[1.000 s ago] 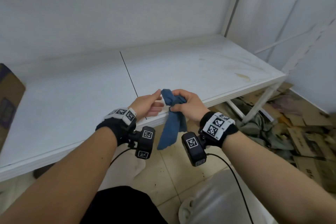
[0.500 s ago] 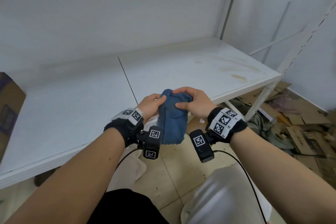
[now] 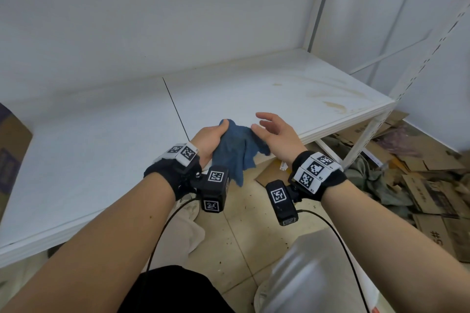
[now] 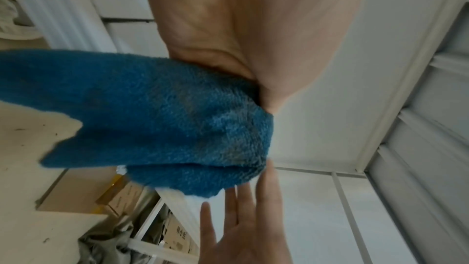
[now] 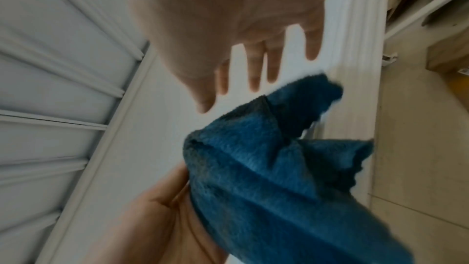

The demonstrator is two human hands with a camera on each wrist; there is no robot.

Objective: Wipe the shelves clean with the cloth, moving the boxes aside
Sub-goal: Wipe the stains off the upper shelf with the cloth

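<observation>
At the near shelf edge the fluffy blue cloth (image 3: 235,150) is gripped by the left hand (image 3: 209,141) while the right hand (image 3: 273,134) is spread empty beside it, and beyond, the brown-stained white shelf board (image 3: 292,89) would best be wiped with the cloth bunched flat.

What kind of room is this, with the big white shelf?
Probably a storeroom or stockroom. The white metal shelf has slotted uprights like warehouse racking, flattened brown cardboard boxes lie heaped on the tiled floor beside it, and a left hand holds a blue fluffy cloth for cleaning.
</observation>
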